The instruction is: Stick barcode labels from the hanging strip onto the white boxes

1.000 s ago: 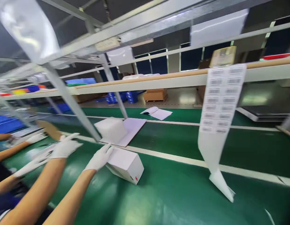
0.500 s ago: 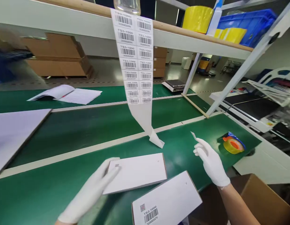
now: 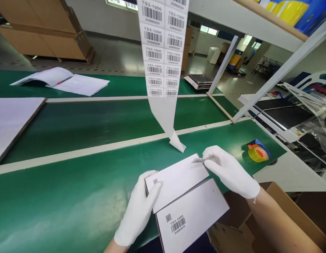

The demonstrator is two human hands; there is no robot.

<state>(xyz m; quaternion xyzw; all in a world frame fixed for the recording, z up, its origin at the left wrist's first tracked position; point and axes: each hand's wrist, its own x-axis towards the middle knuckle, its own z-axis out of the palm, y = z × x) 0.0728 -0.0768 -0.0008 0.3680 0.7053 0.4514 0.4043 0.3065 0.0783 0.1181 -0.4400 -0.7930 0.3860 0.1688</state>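
Observation:
My left hand [image 3: 141, 205], in a white glove, grips the left end of a white box [image 3: 176, 181], thumb on top near a small printed square code. Between the fingertips of my gloved right hand [image 3: 226, 168] is a barcode label [image 3: 198, 160], held by its right end over the box's far right corner. Whether the label touches the box I cannot tell. Nearer to me lies a second white box [image 3: 193, 214], bearing a TS3-1000 barcode label. A strip of barcode labels [image 3: 165, 63] hangs down beyond the boxes, its bare end curled on the green table.
A tape dispenser with yellow tape [image 3: 258, 153] sits on the green table [image 3: 73, 207] at the right. An open booklet [image 3: 65, 80] lies at the far left. A shelf post [image 3: 273, 59] slants down on the right, above an open cardboard box [image 3: 279, 207].
My right hand has come left with the label, from above the table to the box's far corner. My left hand and its box have shifted right and turned. The view has tilted down.

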